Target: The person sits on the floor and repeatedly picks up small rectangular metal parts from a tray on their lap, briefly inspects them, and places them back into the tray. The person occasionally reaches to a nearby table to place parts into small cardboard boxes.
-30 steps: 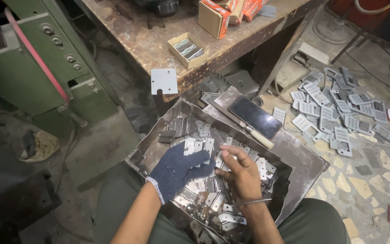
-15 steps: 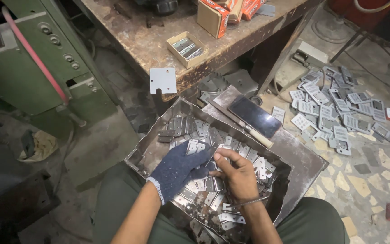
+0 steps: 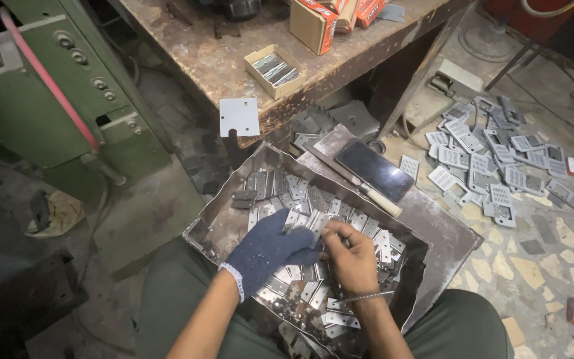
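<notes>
Small flat metal plates [image 3: 313, 223] sorted in dented steel tray [image 3: 234, 199].
Plates pinched by blue-gloved left hand [image 3: 267, 249] and bare right hand [image 3: 350, 256], fingers closed.

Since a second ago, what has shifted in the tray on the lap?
Little: the bare right hand drew in beside the gloved left hand, both now pinching small metal plates together. The tray, phone and file stayed put.

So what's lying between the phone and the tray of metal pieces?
In the head view, a file with a pale wooden handle lies on the metal sheet, between the phone and the tray.
</notes>
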